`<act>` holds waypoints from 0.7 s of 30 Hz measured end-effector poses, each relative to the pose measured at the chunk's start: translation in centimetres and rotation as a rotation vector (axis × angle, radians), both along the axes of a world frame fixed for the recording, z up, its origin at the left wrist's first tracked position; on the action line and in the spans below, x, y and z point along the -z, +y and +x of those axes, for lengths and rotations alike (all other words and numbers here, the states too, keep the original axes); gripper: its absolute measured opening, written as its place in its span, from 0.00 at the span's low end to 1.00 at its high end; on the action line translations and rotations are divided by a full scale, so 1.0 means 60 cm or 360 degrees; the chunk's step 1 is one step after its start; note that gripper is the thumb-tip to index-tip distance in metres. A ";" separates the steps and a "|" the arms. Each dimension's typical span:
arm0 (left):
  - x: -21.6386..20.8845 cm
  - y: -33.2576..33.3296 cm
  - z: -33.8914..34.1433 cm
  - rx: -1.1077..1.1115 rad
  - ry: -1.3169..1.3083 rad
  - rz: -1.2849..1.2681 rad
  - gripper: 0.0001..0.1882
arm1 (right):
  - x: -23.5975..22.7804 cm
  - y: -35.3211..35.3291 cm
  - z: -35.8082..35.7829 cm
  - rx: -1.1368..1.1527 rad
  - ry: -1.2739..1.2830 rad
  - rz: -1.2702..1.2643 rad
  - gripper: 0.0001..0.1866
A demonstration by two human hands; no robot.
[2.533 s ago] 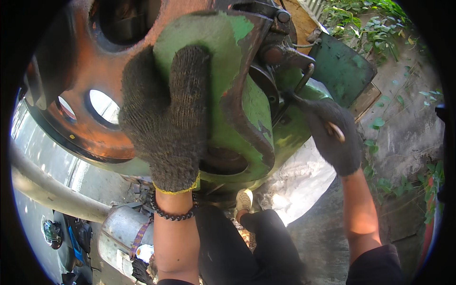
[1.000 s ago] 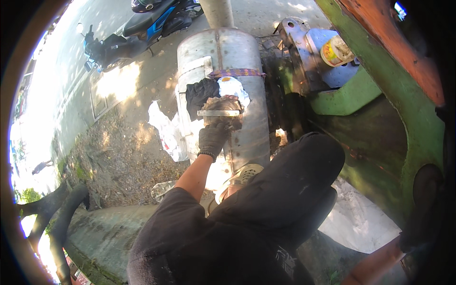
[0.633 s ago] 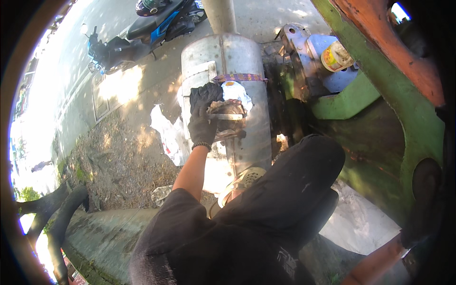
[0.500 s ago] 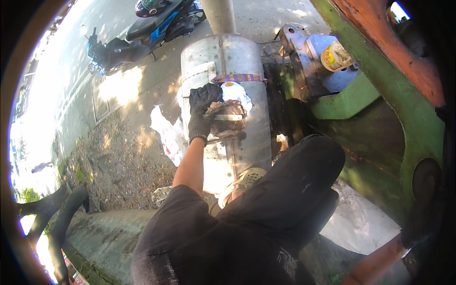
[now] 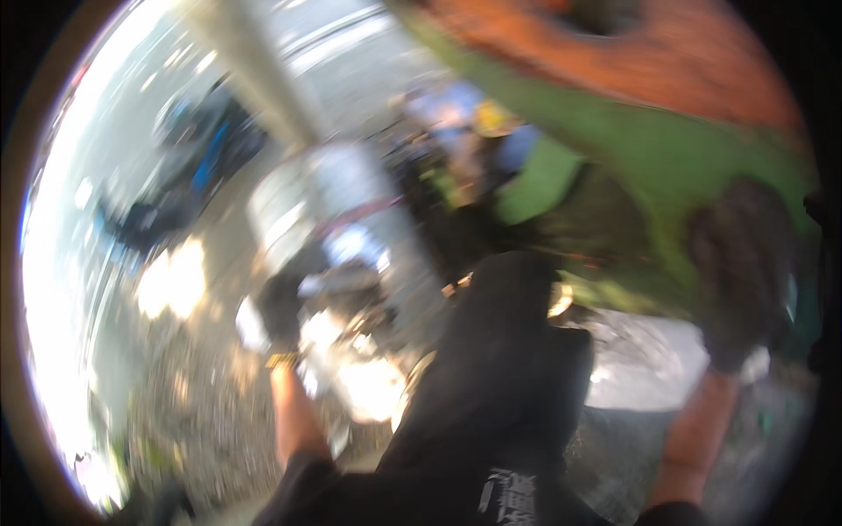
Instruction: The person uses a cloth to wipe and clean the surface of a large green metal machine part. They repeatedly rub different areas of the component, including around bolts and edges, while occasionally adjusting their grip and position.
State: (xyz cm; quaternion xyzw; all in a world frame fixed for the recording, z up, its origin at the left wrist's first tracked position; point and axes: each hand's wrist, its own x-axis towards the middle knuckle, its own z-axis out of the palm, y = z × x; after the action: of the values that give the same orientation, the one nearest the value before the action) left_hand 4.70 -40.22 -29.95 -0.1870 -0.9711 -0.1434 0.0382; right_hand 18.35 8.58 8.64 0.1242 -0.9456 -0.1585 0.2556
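Note:
Motion blur smears the whole view. My left hand (image 5: 285,307), in a dark glove with a yellowish cuff, is at the near left side of a grey metal cylinder (image 5: 355,188). Beside its fingers lies a rough brownish piece with a pale flat strip (image 5: 338,280); whether the hand grips it cannot be made out. A purple patterned band (image 5: 373,210) crosses the cylinder, with a crumpled white and blue wrapper (image 5: 358,245) just below. On the far right my right hand (image 5: 741,267), also dark-gloved, is raised in front of a green metal frame (image 5: 667,167). Its fingers are smeared.
An orange metal part (image 5: 614,66) overhangs the upper right above the green frame. A pole (image 5: 250,70) rises behind the cylinder. A motorbike (image 5: 206,158) stands at upper left. A yellow container (image 5: 493,118) sits among bluish metal parts. A pale sheet (image 5: 645,359) lies right of my knee.
The view has swung, and the cylinder now appears tilted and farther left. My right hand has come up from the lower right corner. The left hand stays by the cylinder.

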 end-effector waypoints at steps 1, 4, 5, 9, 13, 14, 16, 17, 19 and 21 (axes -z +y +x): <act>-0.047 0.043 -0.003 -0.0054 -0.0254 0.0435 0.14 | -0.002 -0.002 -0.006 -0.0023 -0.0032 -0.0058 0.18; -0.206 0.198 -0.025 0.0156 -0.0347 0.1205 0.15 | 0.014 0.010 -0.004 -0.0091 -0.0219 -0.0284 0.25; -0.254 0.252 -0.029 0.0340 -0.0482 0.1387 0.15 | 0.029 0.019 0.001 -0.0083 -0.0293 -0.0225 0.28; -0.385 0.424 -0.036 0.0405 -0.1167 0.1538 0.16 | 0.117 0.057 0.040 -0.0257 -0.0648 -0.0721 0.33; -0.401 0.535 -0.018 0.0661 -0.1384 0.1644 0.11 | 0.161 0.028 0.107 -0.0069 -0.0503 -0.0963 0.27; -0.397 0.549 -0.007 0.0768 -0.1288 0.1539 0.11 | 0.164 0.011 0.116 -0.0103 -0.0364 -0.0964 0.25; -0.385 0.571 0.008 0.0998 -0.1208 0.1587 0.10 | 0.163 -0.023 0.125 -0.0023 -0.0482 -0.0917 0.20; -0.379 0.578 0.012 0.1091 -0.1132 0.1568 0.10 | 0.157 -0.032 0.129 -0.0049 -0.0538 -0.0883 0.20; -0.368 0.585 0.004 0.1144 -0.1260 0.1598 0.10 | 0.142 -0.046 0.129 -0.0031 -0.0423 -0.0730 0.20; -0.362 0.588 -0.019 0.1204 -0.0861 0.1441 0.11 | 0.114 -0.048 0.142 0.0025 -0.0297 -0.0880 0.20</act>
State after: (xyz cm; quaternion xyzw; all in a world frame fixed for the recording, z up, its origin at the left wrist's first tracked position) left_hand 3.55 -4.91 -8.26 -0.4388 -0.6570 -0.5842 -0.1859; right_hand 26.88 5.72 1.82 0.0566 -0.9733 0.1152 0.1904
